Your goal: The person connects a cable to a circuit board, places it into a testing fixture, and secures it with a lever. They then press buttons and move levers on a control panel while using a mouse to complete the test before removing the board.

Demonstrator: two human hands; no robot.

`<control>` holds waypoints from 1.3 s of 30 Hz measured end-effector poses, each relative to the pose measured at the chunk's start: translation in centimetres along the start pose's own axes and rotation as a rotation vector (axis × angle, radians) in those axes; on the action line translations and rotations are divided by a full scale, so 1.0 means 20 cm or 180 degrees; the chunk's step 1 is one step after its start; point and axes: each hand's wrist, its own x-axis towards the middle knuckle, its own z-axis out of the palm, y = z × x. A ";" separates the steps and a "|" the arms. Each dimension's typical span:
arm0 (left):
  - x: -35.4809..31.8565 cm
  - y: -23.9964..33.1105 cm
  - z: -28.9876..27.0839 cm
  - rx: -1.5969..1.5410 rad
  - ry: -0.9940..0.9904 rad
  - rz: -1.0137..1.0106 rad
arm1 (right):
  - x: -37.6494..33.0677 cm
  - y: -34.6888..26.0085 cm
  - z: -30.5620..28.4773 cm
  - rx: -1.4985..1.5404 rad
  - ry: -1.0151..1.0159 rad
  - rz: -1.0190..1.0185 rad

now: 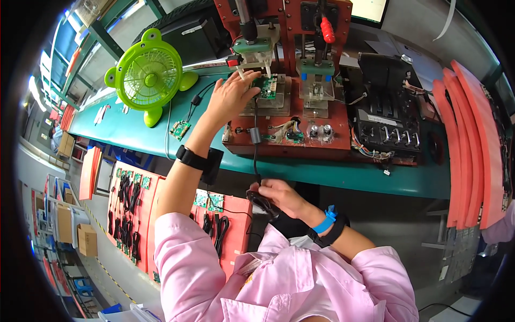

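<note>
left hand point(229, 97): fingers extended at the left edge of a green circuit board point(269, 90); cannot tell whether it pinches the board. board lies on the red machine point(289, 152), beneath the left press head point(253, 46). right hand point(283, 197): closed around a bundled black cable point(262, 202), just off the front edge of the green tabletop point(332, 180). cable runs up the machine's front toward the board. green fan point(151, 80) stands left of the machine.

Right hand point(282, 196) partly hides the black cable point(262, 202); cropped monitor point(369, 9) seems unreadable.
</note>
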 end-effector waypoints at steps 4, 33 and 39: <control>0.00 0.03 0.00 0.0331 0.0241 0.0009 | -0.04 0.05 -0.03 -0.0936 -0.0134 -0.0361; 0.10 0.31 -0.51 -0.0694 0.3046 0.1326 | -0.13 -0.19 -0.03 -0.0517 -0.1160 0.1110; -0.80 0.31 -0.31 -0.0134 -0.0085 -0.1718 | -0.07 -0.10 -0.13 -0.0673 -0.0971 0.0070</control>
